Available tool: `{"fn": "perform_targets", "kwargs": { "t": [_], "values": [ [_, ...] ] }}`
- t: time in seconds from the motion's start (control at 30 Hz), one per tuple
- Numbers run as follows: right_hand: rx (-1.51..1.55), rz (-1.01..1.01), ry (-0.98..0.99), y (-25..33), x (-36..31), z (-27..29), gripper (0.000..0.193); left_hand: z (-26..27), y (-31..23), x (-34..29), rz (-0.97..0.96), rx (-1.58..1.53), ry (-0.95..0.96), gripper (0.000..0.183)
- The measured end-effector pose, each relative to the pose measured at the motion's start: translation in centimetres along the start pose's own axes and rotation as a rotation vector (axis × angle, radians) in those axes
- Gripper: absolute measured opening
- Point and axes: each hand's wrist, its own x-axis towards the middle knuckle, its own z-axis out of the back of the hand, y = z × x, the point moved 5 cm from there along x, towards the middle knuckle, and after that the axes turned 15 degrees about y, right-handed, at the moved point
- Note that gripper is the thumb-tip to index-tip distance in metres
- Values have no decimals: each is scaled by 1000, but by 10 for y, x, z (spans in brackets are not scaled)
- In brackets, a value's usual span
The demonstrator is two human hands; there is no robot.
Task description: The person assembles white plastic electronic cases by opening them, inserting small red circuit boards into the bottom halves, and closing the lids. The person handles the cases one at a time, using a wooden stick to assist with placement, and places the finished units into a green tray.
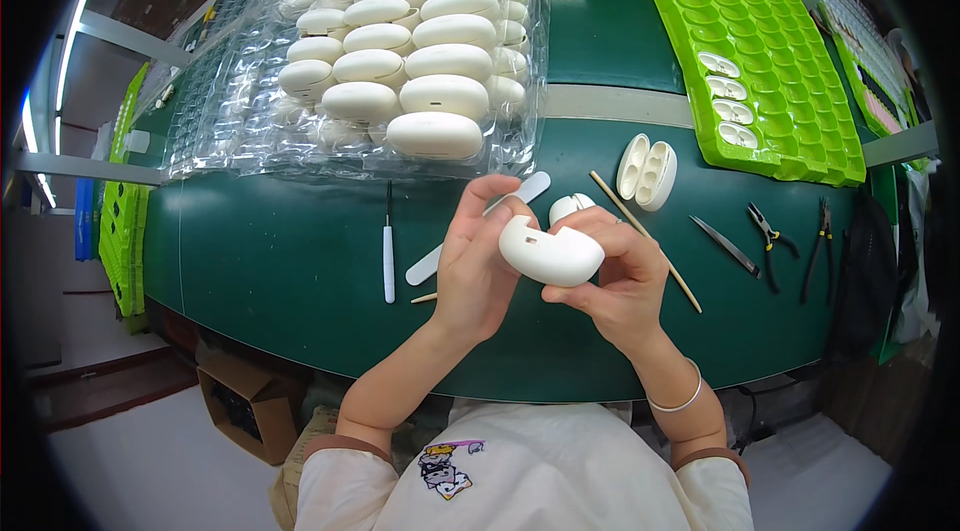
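The white case (555, 255) is up off the desk (280, 251), above the middle of its near edge, tilted so that you see a small slot near its left end and a notch in its upper rim. Your right hand (628, 271) pinches its right end, thumb below and fingers above; your left hand (478, 256) is half curled against the left end, though you cannot tell how its thumb sits. The step in hand looks like steadying and checking the shell, and a move from this grip would call for firm support at both ends while the notch faces up. A white rounded piece (570, 206) shows just behind your right fingers, partly hidden. Beyond it, an open case (647, 173) lies with its rounded wells facing up. A wooden stick (680, 281) slants right of your hands; tweezers (725, 247) and two pliers (770, 239) lie toward the desk's right end. Left of your hands are a white spatula (425, 266) and a white-handled pick (389, 261). At the far edge, clear plastic trays (235, 131) carry rows of closed white shells (435, 136), and toward the far right corner a green tray (790, 166) holds four white inserts (732, 112) in its left column, near end.
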Motion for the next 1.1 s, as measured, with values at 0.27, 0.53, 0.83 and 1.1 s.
{"fn": "perform_targets", "kwargs": {
  "t": [0.27, 0.53, 0.83, 1.1],
  "values": [
    [148, -244, -175, -7, -9, 8, 28, -5, 18, -3, 248, -121, -3, 17],
    [20, -124, -105, -3, -5, 7, 24, -3, 19, -3, 230, -13, -23, 18],
    [695, -497, -268, -20, -8, 12, 36, -20, 2, -6, -102, 598, 103, 52],
    [554, -612, -115, -31, -12, -5, 36, -16, -31, -7, 127, 1003, 69, 50]
  ]
}}
